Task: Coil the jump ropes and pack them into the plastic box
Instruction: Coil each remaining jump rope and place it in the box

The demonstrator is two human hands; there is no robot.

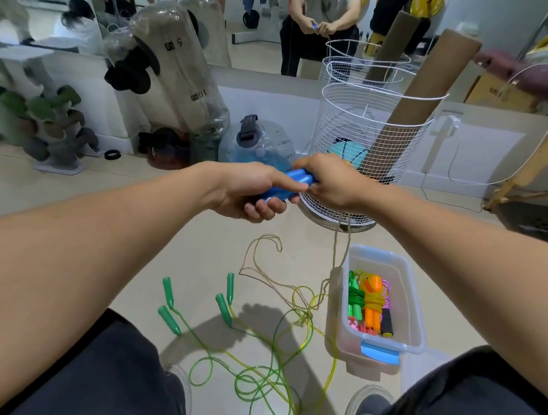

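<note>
Both my hands are up in front of me, working the same pair of blue handles (pixel 288 188): my left hand (pixel 250 192) has its fingers curled under them and thumb laid along the top, and my right hand (pixel 329 179) is clenched around their far end. A thin tan cord (pixel 338 246) drops straight down from under my right hand, passing in front of the white wire basket (pixel 372 129), and runs down beside the left wall of the clear plastic box (pixel 414 314) on the floor. Inside that box sit bundled ropes, a green one (pixel 354 298), an orange-handled one (pixel 372 309) and a black foam handle (pixel 387 323) among them. Left of the box the tan cord loops loosely across the floor and tangles with two loose green-handled ropes (pixel 255 374); their four green handles (pixel 169 318) lie further left of the box, the yellow-green cords sprawling in loops between my knees. Behind the box, the wire basket holds a cardboard tube (pixel 411 120) and a blue ball (pixel 346 152).
</note>
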